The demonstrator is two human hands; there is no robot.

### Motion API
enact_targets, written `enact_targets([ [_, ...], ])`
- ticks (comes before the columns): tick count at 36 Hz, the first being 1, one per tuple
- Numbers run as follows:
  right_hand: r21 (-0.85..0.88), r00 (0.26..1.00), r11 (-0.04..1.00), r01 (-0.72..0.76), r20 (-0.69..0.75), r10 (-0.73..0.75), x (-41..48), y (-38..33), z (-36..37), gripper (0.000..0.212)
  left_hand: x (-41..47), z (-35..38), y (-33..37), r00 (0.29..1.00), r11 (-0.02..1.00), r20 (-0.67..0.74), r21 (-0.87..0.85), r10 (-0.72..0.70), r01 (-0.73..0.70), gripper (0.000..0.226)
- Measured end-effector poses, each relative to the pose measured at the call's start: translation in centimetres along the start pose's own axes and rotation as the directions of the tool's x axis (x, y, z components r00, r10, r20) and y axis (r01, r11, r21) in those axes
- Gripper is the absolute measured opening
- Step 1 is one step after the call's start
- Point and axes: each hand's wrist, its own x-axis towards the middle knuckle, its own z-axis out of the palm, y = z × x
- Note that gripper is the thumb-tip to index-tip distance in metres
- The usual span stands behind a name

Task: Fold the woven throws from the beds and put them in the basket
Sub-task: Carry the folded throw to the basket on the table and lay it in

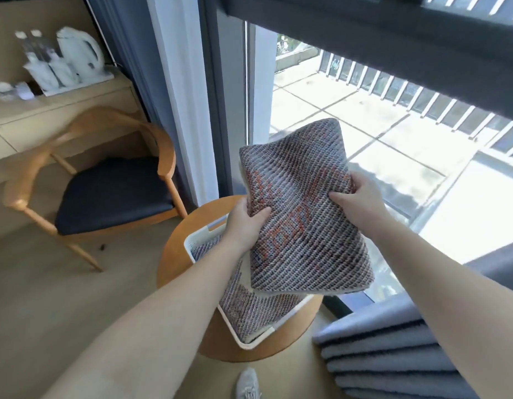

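Your arms reach out straight. Your left hand (245,223) and right hand (357,198) each pinch a side of the folded throw (304,208), just above the white basket (205,233) on the round table (177,254).

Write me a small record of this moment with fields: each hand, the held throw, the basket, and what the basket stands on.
left hand: grips the left edge of the folded throw
right hand: grips its right edge
folded throw: held in the air above the basket, not yet inside
basket: white, already holds another woven throw
support: round wooden table
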Motion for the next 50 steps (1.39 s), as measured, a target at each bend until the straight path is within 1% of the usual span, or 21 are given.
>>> enact_targets([
  [4,-0.042,0.997,0.999,0.005,0.075,-0.002,2.9,0.7,3.2,0.032,1.8,-0.7,-2.7,0.993,0.995,-0.061,0.003,-0.102,0.102,0.027],
  [7,-0.076,0.985,0.997,0.019,0.171,-0.006,4.0,2.6,6.5,0.035,1.5,-1.2,-6.3,0.969,0.977,-0.128,-0.013,-0.211,0.211,0.037],
  [12,-0.135,0.926,0.991,0.0,0.375,0.051,4.6,7.8,12.6,0.035,-0.6,-1.5,-12.9,0.865,0.904,-0.273,-0.041,-0.42,0.426,0.026],
  [17,-0.153,0.865,0.988,-0.005,0.495,0.081,4.2,11.4,15.9,0.032,-2.5,-1.0,-16.9,0.787,0.855,-0.366,-0.056,-0.498,0.515,0.025],
  [21,-0.187,0.83,0.982,-0.038,0.541,0.135,4.8,13.5,17.2,0.033,-2.7,-0.3,-18.9,0.735,0.826,-0.431,-0.043,-0.523,0.562,0.025],
  [23,-0.214,0.82,0.976,-0.037,0.552,0.152,5.2,14.5,17.7,0.034,-2.4,-0.2,-19.7,0.724,0.822,-0.461,-0.018,-0.512,0.569,0.025],
  [25,-0.25,0.808,0.968,0.0,0.57,0.147,5.4,15.5,18.2,0.035,-2.0,0.0,-20.2,0.715,0.819,-0.497,0.015,-0.491,0.573,0.026],
  [28,-0.269,0.8,0.96,0.08,0.591,0.099,5.4,16.2,19.0,0.034,-1.3,0.5,-20.6,0.69,0.821,-0.575,0.053,-0.44,0.568,0.028],
  [31,-0.269,0.808,0.954,0.129,0.587,0.056,5.4,16.2,19.6,0.035,-1.1,1.0,-21.1,0.668,0.848,-0.642,0.053,-0.376,0.528,0.027],
  [33,-0.31,0.813,0.935,0.171,0.581,0.043,5.3,16.4,19.9,0.04,-1.4,1.4,-21.3,0.655,0.854,-0.67,0.059,-0.35,0.517,0.029],
  [35,-0.401,0.797,0.879,0.26,0.603,0.04,4.9,16.8,19.9,0.049,-1.6,1.9,-21.4,0.669,0.861,-0.682,0.115,-0.295,0.496,0.034],
  [37,-0.427,0.75,0.832,0.355,0.661,0.02,4.5,17.3,20.1,0.059,-1.4,2.4,-21.2,0.714,0.865,-0.685,0.265,-0.143,0.427,0.044],
  [38,-0.425,0.72,0.801,0.422,0.694,-0.011,4.4,17.5,20.4,0.063,-1.0,2.5,-21.1,0.751,0.841,-0.659,0.379,-0.049,0.387,0.05],
  [39,-0.436,0.694,0.749,0.499,0.718,-0.044,4.5,17.5,20.7,0.066,-0.4,2.5,-20.9,0.799,0.789,-0.601,0.504,0.028,0.351,0.055],
  [40,-0.452,0.677,0.682,0.575,0.731,-0.086,4.8,17.5,21.3,0.066,0.3,2.3,-20.8,0.849,0.72,-0.523,0.617,0.072,0.319,0.057],
  [41,-0.463,0.665,0.615,0.638,0.735,-0.136,5.3,17.3,21.9,0.066,1.2,2.1,-20.8,0.891,0.652,-0.447,0.698,0.076,0.295,0.057],
  [42,-0.471,0.654,0.556,0.685,0.735,-0.182,5.8,17.0,22.7,0.065,2.2,1.9,-21.0,0.918,0.603,-0.395,0.743,0.044,0.291,0.056],
  [43,-0.48,0.642,0.501,0.72,0.735,-0.219,6.3,16.6,23.6,0.065,3.2,1.6,-21.2,0.928,0.563,-0.373,0.766,-0.002,0.309,0.056],
  [46,-0.493,0.606,0.386,0.78,0.751,-0.264,7.7,16.1,26.4,0.069,5.7,0.7,-22.7,0.928,0.442,-0.356,0.818,-0.111,0.367,0.059],
  [48,-0.507,0.595,0.339,0.793,0.765,-0.247,8.7,16.7,27.8,0.072,6.4,0.1,-24.2,0.924,0.396,-0.35,0.835,-0.153,0.381,0.061],
  [50,-0.519,0.584,0.284,0.806,0.776,-0.237,9.7,17.8,28.4,0.073,6.5,-0.2,-25.5,0.923,0.375,-0.34,0.844,-0.181,0.384,0.061],
])
